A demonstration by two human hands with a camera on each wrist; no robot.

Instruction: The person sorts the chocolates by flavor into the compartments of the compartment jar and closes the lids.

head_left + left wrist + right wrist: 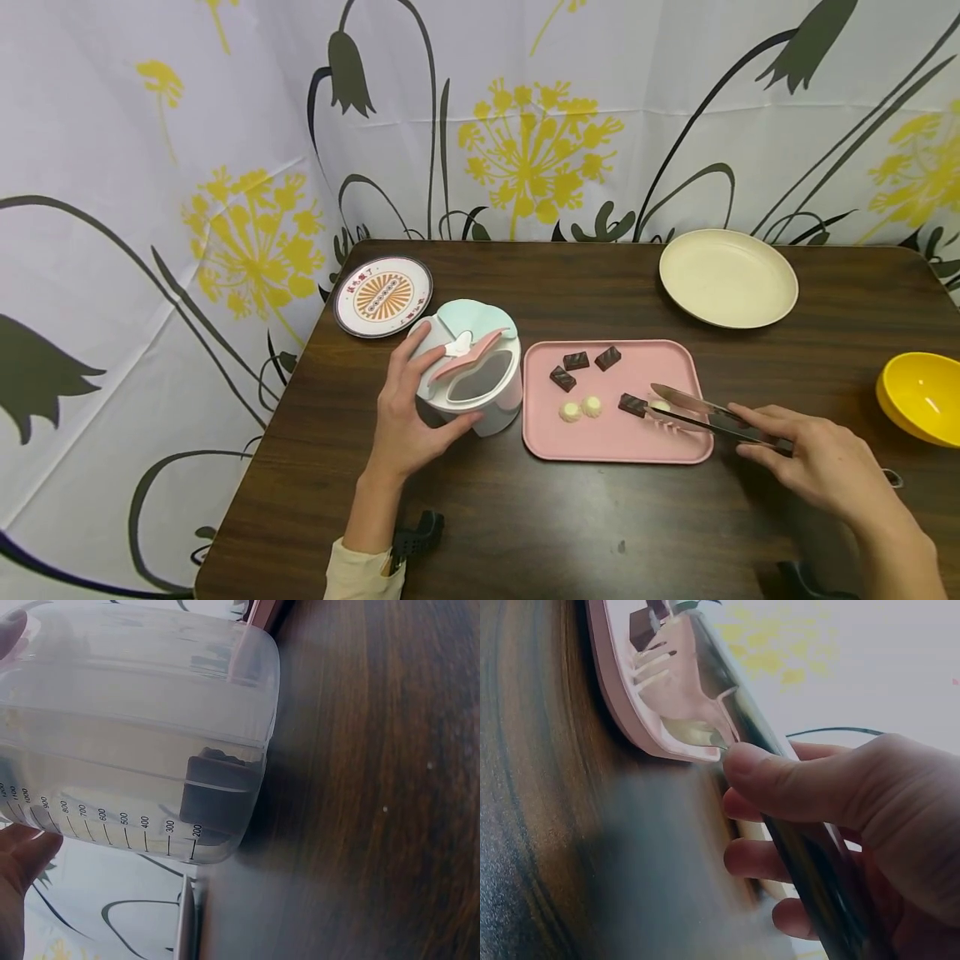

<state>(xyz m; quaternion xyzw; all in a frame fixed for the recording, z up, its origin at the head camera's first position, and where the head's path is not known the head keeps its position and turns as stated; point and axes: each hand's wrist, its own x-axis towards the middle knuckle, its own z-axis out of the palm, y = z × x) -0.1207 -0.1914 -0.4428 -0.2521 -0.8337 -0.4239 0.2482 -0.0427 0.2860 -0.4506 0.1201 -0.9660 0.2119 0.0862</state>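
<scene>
My left hand [408, 417] grips a clear plastic storage canister [491, 412] from the left, thumb near its front rim. The lid's pink flap [468, 357] is raised, showing an opening. Through its wall, which carries a printed scale, dark pieces [217, 795] show at the bottom. In my right hand [817, 458] are metal tongs [720, 425], thumb on one arm and fingers on the other. The tong tips are apart over the pink tray [615, 446], beside a dark chocolate piece [633, 405]; whether they touch it, I cannot tell. A cream-coloured round piece [660, 407] lies between the tong arms.
Several more dark chocolates [576, 361] and two cream round pieces [570, 412] lie on the tray. A patterned plate [384, 297] is at the back left, a cream round dish [727, 279] at the back right, and a yellow bowl [922, 400] at the right edge.
</scene>
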